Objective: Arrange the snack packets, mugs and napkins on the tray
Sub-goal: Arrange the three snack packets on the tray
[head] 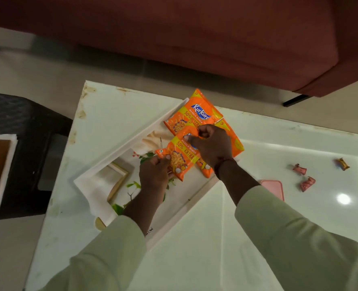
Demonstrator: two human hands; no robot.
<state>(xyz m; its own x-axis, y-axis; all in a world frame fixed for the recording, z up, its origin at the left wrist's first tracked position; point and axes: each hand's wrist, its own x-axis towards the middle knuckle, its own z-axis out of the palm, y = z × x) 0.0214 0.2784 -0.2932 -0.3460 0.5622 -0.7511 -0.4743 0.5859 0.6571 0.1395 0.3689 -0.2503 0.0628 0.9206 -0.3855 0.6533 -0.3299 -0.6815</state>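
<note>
Snack packet (180,158) held over white tray (131,141) on glossy counter (278,217): your left hand (155,175) pinches its lower corner, right hand (212,145) fingers clamp its top edge. Second orange packet (197,114) lies at tray's far corner, partly beneath first. Three wrapped candies (307,183) sit well apart, right side.

Orange snack pkts (197,116) overlapping on tray (131,139)

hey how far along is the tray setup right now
Early. Done: one orange snack packet lies at the far end of the white tray. In hand: the left hand and right hand hold a second packet over it. Left: no mugs visible; white napkins sit off on the dark stool.
</note>
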